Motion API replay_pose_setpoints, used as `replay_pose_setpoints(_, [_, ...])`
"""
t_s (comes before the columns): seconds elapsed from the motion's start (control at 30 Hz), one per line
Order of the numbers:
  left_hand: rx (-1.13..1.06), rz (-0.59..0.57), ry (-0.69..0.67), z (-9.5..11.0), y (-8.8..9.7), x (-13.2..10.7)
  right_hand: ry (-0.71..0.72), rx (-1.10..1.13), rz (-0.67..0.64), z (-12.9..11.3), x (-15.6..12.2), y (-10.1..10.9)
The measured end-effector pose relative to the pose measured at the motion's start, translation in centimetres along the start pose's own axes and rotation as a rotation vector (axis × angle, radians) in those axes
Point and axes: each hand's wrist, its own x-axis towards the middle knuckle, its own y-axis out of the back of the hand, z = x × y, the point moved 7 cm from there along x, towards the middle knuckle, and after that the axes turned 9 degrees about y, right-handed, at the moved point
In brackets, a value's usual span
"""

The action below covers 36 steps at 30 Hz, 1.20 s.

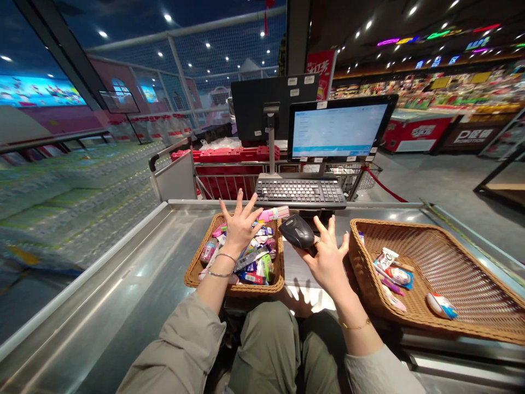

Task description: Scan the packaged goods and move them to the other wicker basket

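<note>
My left hand is held over the left wicker basket, fingers spread and nothing in its grip. Under and around it lie many small packaged items, among them a green pack and a bottle with a pink label. A pink striped package sits at the basket's far edge, close to my left fingertips. My right hand also has its fingers spread, beside a black barcode scanner. Its thumb reaches behind or under the scanner; whether they touch I cannot tell.
A larger wicker basket on the right holds several snack packs and a white, red and blue egg-shaped item. Ahead are a keyboard, a lit monitor and a second screen's back. A metal counter extends left.
</note>
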Motion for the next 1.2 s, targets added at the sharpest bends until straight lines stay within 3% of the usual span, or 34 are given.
replay_pose_setpoints(0.27, [-0.01,0.003,-0.022,0.49,-0.12,0.06,0.012,0.0,0.01,-0.3,0.08,0.07])
replay_pose_setpoints(0.77, [-0.012,0.123,-0.083,0.77,0.11,0.04,0.031,-0.006,0.028,-0.28,0.02,-0.02])
replay_pose_setpoints(1.2, [-0.032,0.131,-0.077,0.88,0.06,0.1,0.03,0.002,0.031,-0.27,0.03,0.14])
